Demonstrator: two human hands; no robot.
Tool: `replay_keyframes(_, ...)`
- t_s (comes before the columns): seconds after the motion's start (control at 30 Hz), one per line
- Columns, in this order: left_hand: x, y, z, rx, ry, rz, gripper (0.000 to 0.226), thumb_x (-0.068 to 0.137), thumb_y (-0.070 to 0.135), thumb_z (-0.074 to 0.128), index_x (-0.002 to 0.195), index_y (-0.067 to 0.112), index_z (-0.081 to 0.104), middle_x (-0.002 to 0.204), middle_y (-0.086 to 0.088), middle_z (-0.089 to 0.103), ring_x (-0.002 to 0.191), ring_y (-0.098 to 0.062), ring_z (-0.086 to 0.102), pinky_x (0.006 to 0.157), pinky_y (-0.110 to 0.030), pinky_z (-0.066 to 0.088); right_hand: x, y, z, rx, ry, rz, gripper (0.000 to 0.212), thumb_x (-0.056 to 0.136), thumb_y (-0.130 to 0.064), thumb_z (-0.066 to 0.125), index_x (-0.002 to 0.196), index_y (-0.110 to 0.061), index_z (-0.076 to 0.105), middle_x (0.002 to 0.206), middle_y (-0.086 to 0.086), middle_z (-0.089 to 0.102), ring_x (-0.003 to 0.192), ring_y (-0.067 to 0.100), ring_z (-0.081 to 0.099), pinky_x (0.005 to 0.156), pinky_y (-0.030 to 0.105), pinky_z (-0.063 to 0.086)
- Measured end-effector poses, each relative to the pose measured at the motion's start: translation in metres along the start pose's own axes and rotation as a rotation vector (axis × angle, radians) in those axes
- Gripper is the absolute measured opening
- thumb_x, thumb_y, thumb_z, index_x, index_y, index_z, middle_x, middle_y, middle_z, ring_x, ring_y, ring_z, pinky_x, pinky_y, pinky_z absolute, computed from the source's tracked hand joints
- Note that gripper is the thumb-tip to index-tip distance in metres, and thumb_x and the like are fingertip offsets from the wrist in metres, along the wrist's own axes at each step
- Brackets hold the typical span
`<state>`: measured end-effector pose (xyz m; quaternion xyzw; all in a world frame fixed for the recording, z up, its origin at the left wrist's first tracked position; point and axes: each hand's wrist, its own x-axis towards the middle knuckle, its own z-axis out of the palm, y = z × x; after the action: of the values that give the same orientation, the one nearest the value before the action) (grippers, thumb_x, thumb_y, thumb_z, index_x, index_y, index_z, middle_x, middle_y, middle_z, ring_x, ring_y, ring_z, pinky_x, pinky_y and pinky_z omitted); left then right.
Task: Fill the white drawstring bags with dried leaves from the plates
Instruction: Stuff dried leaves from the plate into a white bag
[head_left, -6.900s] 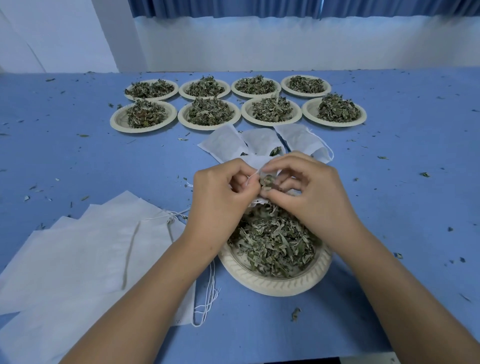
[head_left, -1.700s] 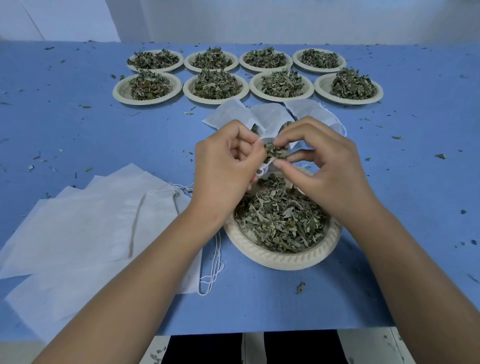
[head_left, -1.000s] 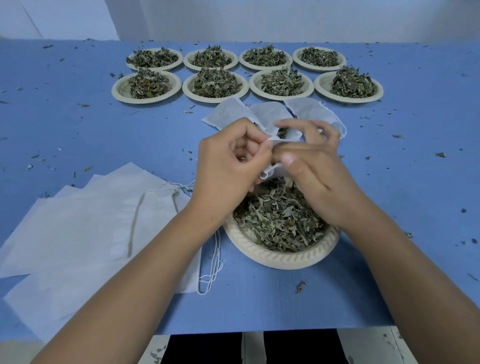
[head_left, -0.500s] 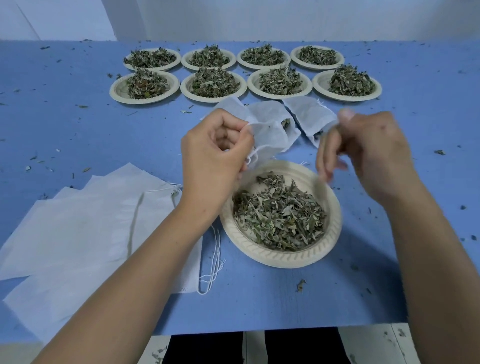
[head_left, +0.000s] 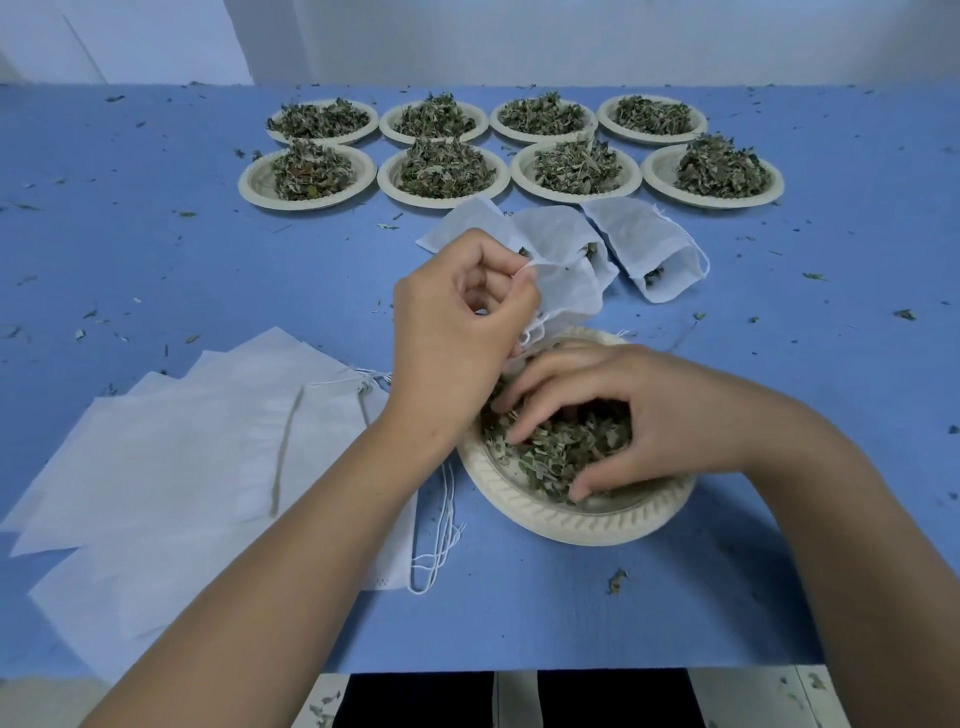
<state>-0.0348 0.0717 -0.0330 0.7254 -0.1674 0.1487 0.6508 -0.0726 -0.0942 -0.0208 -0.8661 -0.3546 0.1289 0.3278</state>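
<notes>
Left hand (head_left: 457, 332) pinches the mouth of a white gauze drawstring bag (head_left: 569, 291) beside a round, ribbed cream paper plate (head_left: 587, 522) on the blue bench (head_left: 779, 364). Right hand (head_left: 644, 415), fingers clawed, grasps flaky green dried leaves (head_left: 561, 452) there.

- The left hand (head_left: 457, 332) pinches the mouth of a bag (head_left: 569, 293), and that pinch is our mark. The bag hangs off to its right.
- Just nearer than the grip, the near plate (head_left: 571, 522) sits on the table (head_left: 156, 260) with leaves (head_left: 561, 454) heaped in it.
- The right hand (head_left: 644, 415) is down in that plate, nearer than the grip and to its right, fingers and thumb curled round the leaves.
- Behind the grip and off to its right, other bags (head_left: 644, 244) lie side by side.
- Farther behind them are the far plates (head_left: 714, 201), two rows of four, each holding leaves.
- Left of the grip and nearer lies a stack of flat bags (head_left: 208, 441), with strings (head_left: 436, 545) trailing between the stack and the near plate.
</notes>
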Motion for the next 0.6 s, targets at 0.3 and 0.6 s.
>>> replay_keyframes(0.3, 0.000, 0.001, -0.001, -0.013, 0.003, -0.006, 0.015, 0.089, 0.009, 0.066, 0.076, 0.014, 0.062, 0.051, 0.009, 0.055, 0.042, -0.006, 0.051, 0.043, -0.017, 0.041, 0.000, 0.000, -0.001, 0.032, 0.194, -0.059, 0.015, 0.075, -0.003, 0.081, 0.087, -0.010, 0.076, 0.090, -0.006, 0.073, 0.100, 0.012, 0.064, 0.093, 0.035, 0.048)
replay_keyframes(0.6, 0.002, 0.001, -0.003, 0.005, 0.016, -0.020, 0.015, 0.089, 0.006, 0.065, 0.077, 0.014, 0.062, 0.052, 0.005, 0.055, 0.042, -0.008, 0.050, 0.039, -0.020, 0.043, -0.004, 0.007, -0.010, 0.076, 0.311, 0.048, 0.023, 0.072, -0.007, 0.081, 0.094, -0.011, 0.074, 0.099, -0.003, 0.061, 0.098, 0.016, 0.061, 0.089, 0.032, 0.051)
